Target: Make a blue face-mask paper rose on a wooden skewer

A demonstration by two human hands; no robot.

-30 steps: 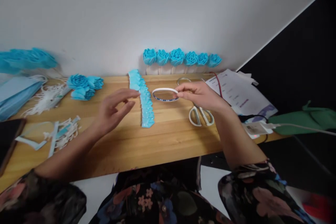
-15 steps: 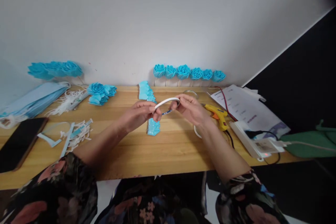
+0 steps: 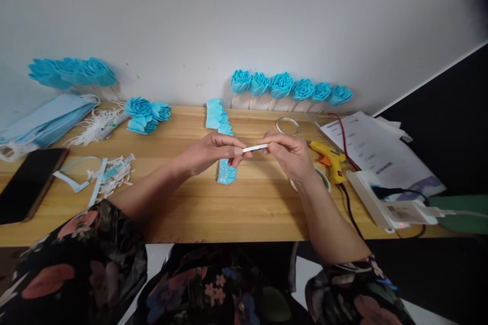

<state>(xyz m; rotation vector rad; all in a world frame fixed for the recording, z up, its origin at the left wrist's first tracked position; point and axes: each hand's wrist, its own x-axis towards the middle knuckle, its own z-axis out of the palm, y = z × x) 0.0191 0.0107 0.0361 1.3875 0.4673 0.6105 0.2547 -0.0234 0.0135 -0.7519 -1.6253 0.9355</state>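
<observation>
My left hand (image 3: 215, 154) and my right hand (image 3: 287, 154) hold a narrow roll of white tape (image 3: 256, 148) between them. Each pinches one side of it with thumb and fingers. The roll is seen almost edge-on, above the table. Under and behind my left hand lies a row of overlapping light-blue petal pieces (image 3: 226, 174), partly covered by the fingers. A second pale ring (image 3: 325, 179) shows partly beside my right wrist, and a thin clear tape ring (image 3: 287, 126) lies farther back.
Blue flowers on sticks (image 3: 281, 85) lean on the wall, with more blue flowers (image 3: 138, 107) at the left. Face masks (image 3: 46, 117), white scraps (image 3: 116, 175) and a phone (image 3: 32, 183) lie left. To the right are a yellow glue gun (image 3: 331, 160), papers (image 3: 381, 150) and a power strip (image 3: 369, 198).
The tape roll has been tilted from an open arch to nearly edge-on, still held in both hands. The view has shifted, so the table sits higher and the clear ring shows more fully.
</observation>
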